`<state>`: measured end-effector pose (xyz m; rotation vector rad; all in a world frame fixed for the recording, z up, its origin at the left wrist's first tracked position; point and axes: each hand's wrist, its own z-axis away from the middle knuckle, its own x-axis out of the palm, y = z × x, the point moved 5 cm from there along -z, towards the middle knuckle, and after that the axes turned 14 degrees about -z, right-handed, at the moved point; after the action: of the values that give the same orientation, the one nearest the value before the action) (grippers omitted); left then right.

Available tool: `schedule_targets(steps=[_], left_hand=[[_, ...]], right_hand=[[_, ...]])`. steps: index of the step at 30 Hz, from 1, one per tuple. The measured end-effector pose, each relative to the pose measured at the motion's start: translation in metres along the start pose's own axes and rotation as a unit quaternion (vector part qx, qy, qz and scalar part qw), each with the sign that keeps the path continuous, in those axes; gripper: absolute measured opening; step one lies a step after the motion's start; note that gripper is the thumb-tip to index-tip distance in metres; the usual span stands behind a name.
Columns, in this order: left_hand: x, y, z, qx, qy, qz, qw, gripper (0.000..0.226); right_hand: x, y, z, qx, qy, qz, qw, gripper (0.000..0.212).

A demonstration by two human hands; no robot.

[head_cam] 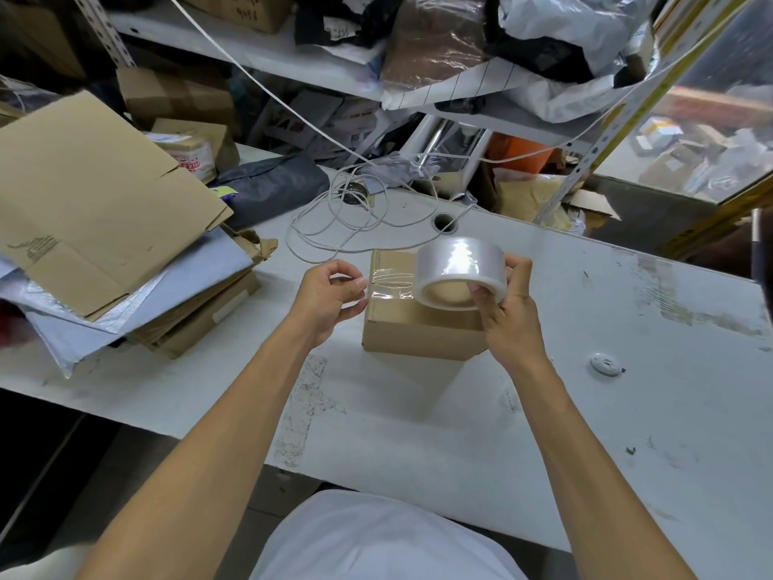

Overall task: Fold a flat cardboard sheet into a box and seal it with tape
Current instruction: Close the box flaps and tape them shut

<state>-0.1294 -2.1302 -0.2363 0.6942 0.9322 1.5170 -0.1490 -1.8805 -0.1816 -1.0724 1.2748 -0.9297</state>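
A small closed cardboard box [412, 330] stands on the white table [460, 412] at the middle. My right hand [508, 311] grips a roll of clear tape [458, 272] just above the box's top, fingers through its core. A strip of tape [391, 286] is pulled out to the left from the roll. My left hand [332, 299] pinches the free end of that strip at the box's left edge. Part of the box's top is hidden behind the roll.
A stack of flat cardboard sheets [88, 194] and grey mailer bags [125, 295] fills the table's left. A coiled white cable [347, 219] lies behind the box. A small round white object [605, 364] sits to the right. Cluttered shelves stand at the back.
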Motion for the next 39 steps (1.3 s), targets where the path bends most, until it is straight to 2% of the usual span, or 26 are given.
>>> schedule_targets(steps=[4, 7, 10, 13, 15, 16, 19, 21, 24, 27, 28, 31, 35, 39], left_hand=[[0.009, -0.002, -0.002, -0.004, 0.024, 0.008, 1.000, 0.019], [0.005, -0.004, 0.001, -0.003, 0.095, -0.073, 0.993, 0.015], [0.006, 0.005, 0.014, 0.080, 0.172, -0.233, 0.954, 0.004], [0.019, 0.016, 0.037, 0.133, 0.214, -0.287, 0.924, 0.016], [0.028, 0.019, 0.048, 0.127, 0.204, -0.299, 0.923, 0.020], [0.032, 0.019, 0.050, 0.124, 0.185, -0.318, 0.922, 0.030], [0.046, 0.018, 0.050, 0.129, 0.071, -0.433, 0.889, 0.114], [0.053, 0.017, 0.050, 0.147, 0.020, -0.531, 0.835, 0.134], [0.054, 0.019, 0.047, 0.170, 0.033, -0.587, 0.791, 0.134], [0.059, 0.024, 0.042, 0.234, 0.065, -0.656, 0.715, 0.135], [0.060, 0.024, 0.040, 0.243, 0.056, -0.666, 0.703, 0.136], [0.054, 0.024, 0.033, 0.250, 0.034, -0.670, 0.699, 0.136], [0.052, 0.033, 0.027, 0.289, 0.056, -0.703, 0.647, 0.130], [0.054, 0.031, 0.020, 0.298, 0.022, -0.685, 0.664, 0.130]], right_hand=[[0.000, 0.001, -0.002, 0.004, -0.006, 0.004, 1.000, 0.050], [0.001, 0.001, -0.001, 0.005, -0.006, -0.001, 1.000, 0.042], [0.001, -0.001, 0.000, -0.003, -0.010, -0.006, 1.000, 0.040], [0.002, -0.001, 0.000, -0.008, -0.010, -0.017, 1.000, 0.038], [0.002, -0.001, 0.000, -0.014, -0.007, -0.021, 1.000, 0.040], [0.001, -0.001, 0.000, -0.013, -0.007, -0.022, 1.000, 0.040], [0.000, 0.001, -0.001, 0.000, -0.012, -0.032, 0.999, 0.042], [-0.003, 0.002, -0.002, 0.022, -0.014, -0.046, 0.999, 0.045], [-0.004, 0.002, 0.001, 0.036, -0.017, -0.081, 0.996, 0.052], [-0.003, 0.004, 0.002, 0.031, -0.023, -0.110, 0.993, 0.051], [-0.003, 0.004, 0.001, 0.031, -0.023, -0.115, 0.993, 0.051], [-0.003, 0.007, -0.003, 0.033, -0.025, -0.117, 0.992, 0.055], [-0.002, 0.010, -0.006, 0.031, -0.025, -0.130, 0.991, 0.053], [0.000, 0.011, -0.007, 0.029, -0.026, -0.121, 0.992, 0.053]])
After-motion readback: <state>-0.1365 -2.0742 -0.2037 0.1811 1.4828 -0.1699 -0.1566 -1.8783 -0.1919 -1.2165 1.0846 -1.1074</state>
